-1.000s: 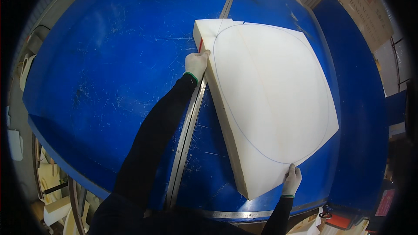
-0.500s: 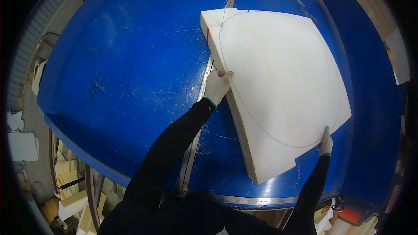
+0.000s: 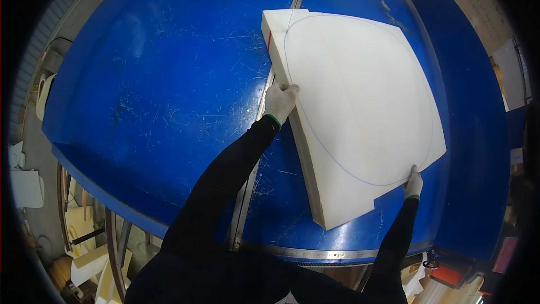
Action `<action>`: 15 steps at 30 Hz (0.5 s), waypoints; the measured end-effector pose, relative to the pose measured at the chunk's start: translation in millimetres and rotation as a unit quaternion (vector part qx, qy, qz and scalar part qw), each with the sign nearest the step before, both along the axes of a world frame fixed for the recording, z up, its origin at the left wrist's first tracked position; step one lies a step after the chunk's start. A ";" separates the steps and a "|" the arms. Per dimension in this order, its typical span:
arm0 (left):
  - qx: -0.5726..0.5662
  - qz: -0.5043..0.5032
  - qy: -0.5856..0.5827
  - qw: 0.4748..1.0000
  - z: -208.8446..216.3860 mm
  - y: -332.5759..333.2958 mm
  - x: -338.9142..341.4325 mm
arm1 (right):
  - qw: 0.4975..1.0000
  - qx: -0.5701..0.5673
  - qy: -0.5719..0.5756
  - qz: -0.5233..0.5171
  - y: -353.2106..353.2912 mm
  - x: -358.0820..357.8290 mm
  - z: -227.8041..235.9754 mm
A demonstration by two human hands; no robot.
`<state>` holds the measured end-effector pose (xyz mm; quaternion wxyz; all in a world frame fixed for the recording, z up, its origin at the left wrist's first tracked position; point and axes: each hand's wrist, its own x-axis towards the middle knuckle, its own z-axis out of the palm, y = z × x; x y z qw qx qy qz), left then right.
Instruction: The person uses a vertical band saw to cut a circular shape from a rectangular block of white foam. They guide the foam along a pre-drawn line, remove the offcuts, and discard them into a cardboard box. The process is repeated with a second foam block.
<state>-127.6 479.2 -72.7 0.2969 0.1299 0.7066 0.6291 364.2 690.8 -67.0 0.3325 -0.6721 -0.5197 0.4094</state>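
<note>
We see white slab (image 3: 360, 101) lying on the 3 o'clock side of blue desk (image 3: 146, 90); left grip (image 3: 280, 101) clamped on its 9 o'clock edge, thumb on top; right grip (image 3: 414, 184) clamped on its edge between 4 and 5 o'clock; blue curve drawn on slab's top, red line (image 3: 269, 40) on its side near 10 o'clock; we see metal strip (image 3: 245, 202) crossing desk from 12 to 7 o'clock, partly under slab

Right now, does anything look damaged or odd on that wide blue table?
Yes: pale scratches mark the wide blue tabletop, many left of the thick white foam-like slab. The slab's near edge also jogs in a small step, breaking its line.
</note>
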 end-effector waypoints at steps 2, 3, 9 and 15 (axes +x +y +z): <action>0.017 0.014 0.018 1.000 -9.1 2.1 -5.0 | 1.000 -0.011 0.008 -0.010 -0.9 -4.0 -0.8; 0.024 0.019 0.026 0.999 -8.7 2.3 -5.6 | 1.000 -0.009 0.009 -0.006 -3.5 -3.9 -0.7; -0.014 0.025 0.021 0.999 1.8 2.4 -11.7 | 1.000 -0.001 0.006 -0.005 -23.3 -4.4 -1.6; -0.015 0.047 0.036 0.998 -5.6 9.4 -23.6 | 0.999 0.027 0.005 0.015 -54.8 -14.1 2.1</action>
